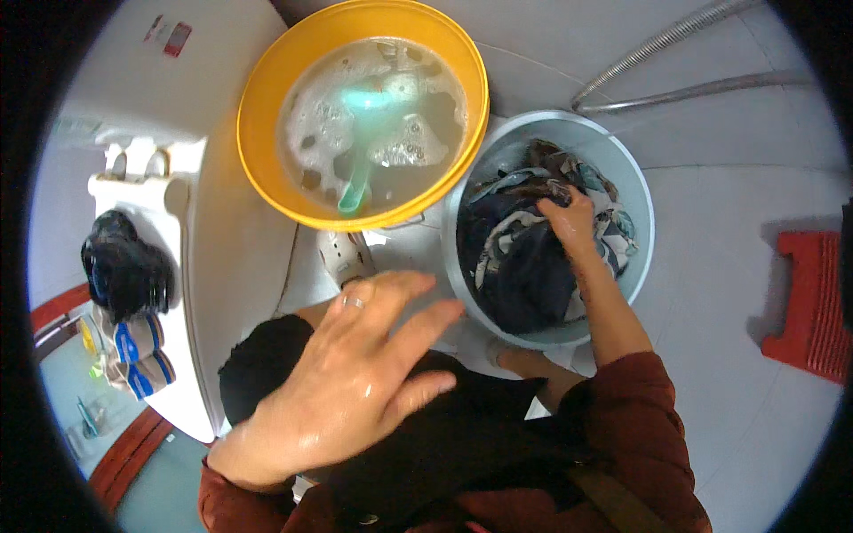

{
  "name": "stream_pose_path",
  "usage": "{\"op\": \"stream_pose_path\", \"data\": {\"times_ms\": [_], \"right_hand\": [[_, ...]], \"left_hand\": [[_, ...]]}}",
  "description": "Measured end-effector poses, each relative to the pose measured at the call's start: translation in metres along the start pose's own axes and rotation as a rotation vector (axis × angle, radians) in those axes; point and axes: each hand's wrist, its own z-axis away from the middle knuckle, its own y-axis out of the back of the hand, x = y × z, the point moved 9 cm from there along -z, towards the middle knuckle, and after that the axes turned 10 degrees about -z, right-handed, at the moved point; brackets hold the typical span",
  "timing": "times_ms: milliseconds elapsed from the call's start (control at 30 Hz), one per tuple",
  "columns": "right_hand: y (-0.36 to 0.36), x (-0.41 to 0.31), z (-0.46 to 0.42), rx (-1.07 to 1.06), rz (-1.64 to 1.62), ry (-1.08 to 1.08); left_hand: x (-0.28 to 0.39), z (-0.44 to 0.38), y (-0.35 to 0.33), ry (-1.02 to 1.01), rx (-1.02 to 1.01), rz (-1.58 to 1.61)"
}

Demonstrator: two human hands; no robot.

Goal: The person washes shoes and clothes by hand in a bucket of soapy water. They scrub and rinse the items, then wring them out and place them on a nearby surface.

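Observation:
My left hand (pixel 353 373), wet and wearing a ring, is raised in front of my body with its fingers apart and nothing in it. Inside a round light-blue basin (pixel 648 220), my right hand (pixel 572 216) grips part of the bunched wet clothes (pixel 533 266), which are dark and patterned. Its fingertips are partly hidden by cloth. A yellow bucket (pixel 250 160) of cloudy, foamy water stands behind and to the left of the basin. A green plastic brush or scoop handle (pixel 353 193) shows in that water; its other end is blurred under the surface.
On the left is a white appliance or cabinet (pixel 246 133), and beside it a white ledge (pixel 170 360) with a black plastic bag (pixel 126 266). A red plastic stool (pixel 810 300) is at the right. Metal hoses (pixel 653 56) hang near the wall. My shoe (pixel 343 253) is below the bucket.

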Motion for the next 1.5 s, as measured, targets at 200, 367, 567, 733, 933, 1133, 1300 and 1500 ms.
{"op": "stream_pose_path", "data": {"times_ms": [200,367,567,733,933,1133,1300,1500], "right_hand": [[0.102,-0.091,0.085,-0.009,-0.184,-0.018],[0.163,-0.038,0.142,0.171,-0.348,-0.188],[0.114,-0.011,0.123,-0.032,0.259,0.144],[-0.014,0.022,0.120,-0.230,0.791,-0.025],[-0.087,0.075,0.023,-0.375,0.905,-0.207],[-0.093,0.130,-0.046,-0.541,0.761,-0.390],[-0.066,0.057,-0.032,-0.653,0.314,0.069],[-0.030,0.008,-0.095,-0.121,0.537,0.056]], "left_hand": [[-0.001,0.015,-0.010,-0.042,0.111,-0.136],[-0.007,0.025,0.004,-0.007,0.158,-0.194],[0.009,0.022,-0.005,-0.066,0.072,-0.130],[0.004,0.014,-0.009,-0.045,-0.019,-0.042],[-0.021,-0.002,-0.018,0.075,-0.113,-0.028],[-0.020,-0.011,-0.019,0.029,-0.169,-0.001],[-0.019,0.000,-0.012,0.020,-0.167,0.064],[-0.007,-0.012,-0.016,0.008,-0.181,0.097]]}}
